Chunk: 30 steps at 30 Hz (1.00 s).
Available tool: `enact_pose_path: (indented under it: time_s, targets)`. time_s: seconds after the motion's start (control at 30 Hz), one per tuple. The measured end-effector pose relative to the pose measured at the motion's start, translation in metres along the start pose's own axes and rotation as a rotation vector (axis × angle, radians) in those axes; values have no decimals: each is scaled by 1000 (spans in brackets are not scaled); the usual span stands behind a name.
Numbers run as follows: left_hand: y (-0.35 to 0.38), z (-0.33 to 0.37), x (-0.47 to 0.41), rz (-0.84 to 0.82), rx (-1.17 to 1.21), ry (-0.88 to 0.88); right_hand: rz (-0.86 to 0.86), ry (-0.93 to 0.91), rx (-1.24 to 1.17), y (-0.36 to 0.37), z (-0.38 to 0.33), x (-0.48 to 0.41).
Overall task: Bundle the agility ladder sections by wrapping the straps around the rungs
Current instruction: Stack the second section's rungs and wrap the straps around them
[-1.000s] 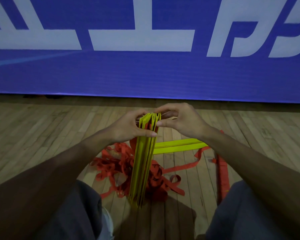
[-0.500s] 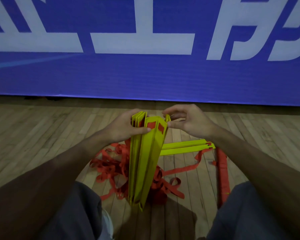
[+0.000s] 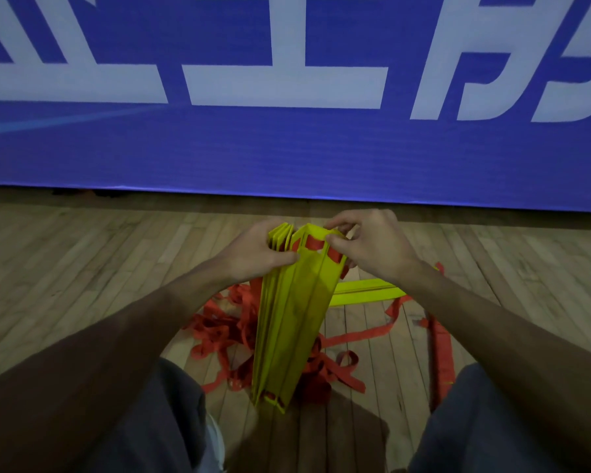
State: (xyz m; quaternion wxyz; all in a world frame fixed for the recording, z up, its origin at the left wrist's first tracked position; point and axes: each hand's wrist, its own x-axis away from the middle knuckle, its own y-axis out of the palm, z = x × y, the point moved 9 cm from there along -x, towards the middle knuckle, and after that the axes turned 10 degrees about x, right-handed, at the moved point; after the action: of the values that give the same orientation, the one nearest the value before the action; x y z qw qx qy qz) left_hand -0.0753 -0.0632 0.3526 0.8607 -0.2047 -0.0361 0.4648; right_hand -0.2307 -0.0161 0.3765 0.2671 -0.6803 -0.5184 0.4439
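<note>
A stack of yellow ladder rungs (image 3: 289, 322) stands on end on the wooden floor between my knees. My left hand (image 3: 253, 254) grips the top of the stack from the left. My right hand (image 3: 369, 247) pinches the top of the rightmost rung, which tilts away from the others, where a red strap (image 3: 316, 244) passes through it. Loose red straps (image 3: 219, 332) lie tangled around the foot of the stack. One more yellow rung (image 3: 365, 295) lies flat on the floor behind, partly hidden by my right wrist.
A blue banner (image 3: 287, 148) with large white characters stands upright just beyond the stack. A red strap (image 3: 440, 356) runs along the floor by my right knee. My knees (image 3: 492, 421) in grey shorts flank the stack.
The rightmost rung has been pulled away from the stack and turned, showing its flat face and red strap. My right hand shifted onto its top edge. The view tipped slightly.
</note>
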Motion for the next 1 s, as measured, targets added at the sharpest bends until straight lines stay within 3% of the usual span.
enact_pose_path:
  time_s: [0.23,0.43,0.67,1.0]
  targets:
    - [8,-2,0,-79,-6,-24,57,123,13,-3,9,-6]
    - [11,4,0,-82,-34,49,-6,181,-71,-1,4,-1]
    - [36,7,3,-247,-31,66,-35,211,-99,2,2,-3]
    - [10,0,-3,-59,-1,6,-161,111,-170,7,-9,0]
